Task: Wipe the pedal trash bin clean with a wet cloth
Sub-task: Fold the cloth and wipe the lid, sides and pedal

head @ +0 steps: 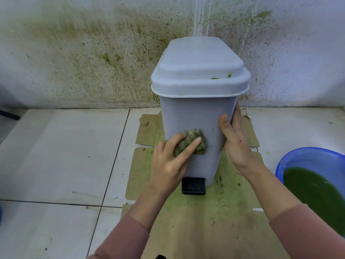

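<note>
A pale grey pedal trash bin (190,113) stands upright on the floor with its lid (200,64) closed and a black pedal (193,186) at its base. Small green smears sit on the lid's front right rim. My left hand (168,161) presses a bunched, green-stained wet cloth (192,142) flat against the bin's front face, low down. My right hand (236,141) grips the bin's right front corner, thumb on the front, fingers around the side.
Green-stained flattened cardboard (205,217) lies under the bin on white floor tiles (56,156). A blue basin (315,176) of green water sits at the right. The wall (93,53) behind is spattered green. A dark object (9,114) pokes in at the left edge.
</note>
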A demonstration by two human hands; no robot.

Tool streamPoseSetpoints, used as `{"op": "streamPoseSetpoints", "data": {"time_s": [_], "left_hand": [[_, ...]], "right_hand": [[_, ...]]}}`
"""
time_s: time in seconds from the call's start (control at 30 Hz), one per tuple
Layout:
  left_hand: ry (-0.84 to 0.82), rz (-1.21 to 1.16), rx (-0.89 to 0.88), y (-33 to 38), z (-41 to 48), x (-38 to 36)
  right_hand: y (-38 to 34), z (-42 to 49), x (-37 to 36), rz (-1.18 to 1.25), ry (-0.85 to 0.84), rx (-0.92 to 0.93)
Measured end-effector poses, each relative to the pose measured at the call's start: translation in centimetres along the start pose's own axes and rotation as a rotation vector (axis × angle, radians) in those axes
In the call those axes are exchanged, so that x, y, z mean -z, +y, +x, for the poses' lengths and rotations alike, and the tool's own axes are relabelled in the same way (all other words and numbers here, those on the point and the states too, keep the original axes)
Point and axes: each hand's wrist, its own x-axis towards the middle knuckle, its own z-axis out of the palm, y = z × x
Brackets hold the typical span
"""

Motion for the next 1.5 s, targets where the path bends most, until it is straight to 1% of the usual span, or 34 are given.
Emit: {"op": "streamPoseSetpoints", "data": {"time_s": [0.07,0.17,0.23,0.3,0.37,0.47,0.53,0.6,0.7,0.8,0.87,0.93,1.03,1.1,1.17,1.27,1.37,1.43,1.5], "left_hand": [[0.021,-0.004,0.102,-0.5,-0.9,0.8],[0.191,-0.011,0.168,0.1,2.4,1.5],[0.265,-0.003,0.135,0.8,5.5,1.0],[0.279,0.014,0.069,1.5,7.1,0.3],[0.235,0.055,-0.009,1.9,6.5,-0.3],[0.089,0.097,-0.117,1.6,2.8,-1.3],[-0.016,0.083,-0.123,1.1,0.0,-1.6],[-0.074,0.088,-0.105,0.7,-1.6,-1.4],[-0.064,0.086,-0.060,0.8,-0.1,-0.4],[0.064,0.067,0.012,2.0,3.7,0.0],[0.090,0.057,-0.008,2.8,5.1,-0.2],[0.038,0.077,-0.066,3.2,4.6,-0.8],[-0.131,0.085,-0.151,2.7,0.6,-1.7],[-0.219,0.082,-0.143,1.9,-2.2,-1.8],[-0.228,0.093,-0.123,1.2,-3.5,-1.8],[-0.227,0.095,-0.167,1.2,-3.1,-1.9],[-0.225,0.087,-0.175,1.0,-2.8,-2.0],[-0.178,0.083,-0.124,0.1,-3.1,-1.5],[-0.131,0.067,-0.009,-0.7,-4.1,-0.7]], "right_hand": [[0.1,0.0,0.1,0.054,-0.027,-0.030],[0.0,0.2,0.2,0.196,-0.058,-0.092],[-0.5,0.3,0.5,0.284,-0.081,-0.123],[-0.9,0.4,0.8,0.337,-0.100,-0.129],[-1.2,0.4,1.2,0.382,-0.117,-0.120],[-1.0,0.5,1.3,0.416,-0.128,-0.151],[-0.7,0.7,1.2,0.388,-0.097,-0.159],[-0.4,0.9,1.2,0.342,-0.069,-0.155],[-0.5,1.1,0.9,0.337,-0.061,-0.144],[-0.4,1.1,1.1,0.381,-0.067,-0.144],[-0.4,1.1,1.4,0.382,-0.077,-0.139],[-0.5,1.0,1.7,0.356,-0.071,-0.135],[-0.4,0.9,2.0,0.271,-0.033,-0.134],[-0.3,1.0,1.9,0.218,-0.027,-0.127],[-0.1,0.8,1.9,0.186,-0.009,-0.109],[1.3,-0.5,1.6,0.065,0.001,-0.099],[3.8,-2.7,1.5,-0.052,0.039,-0.141],[4.9,-3.4,1.3,-0.048,0.055,-0.156],[5.5,-3.2,1.0,-0.016,0.053,-0.187]]}}
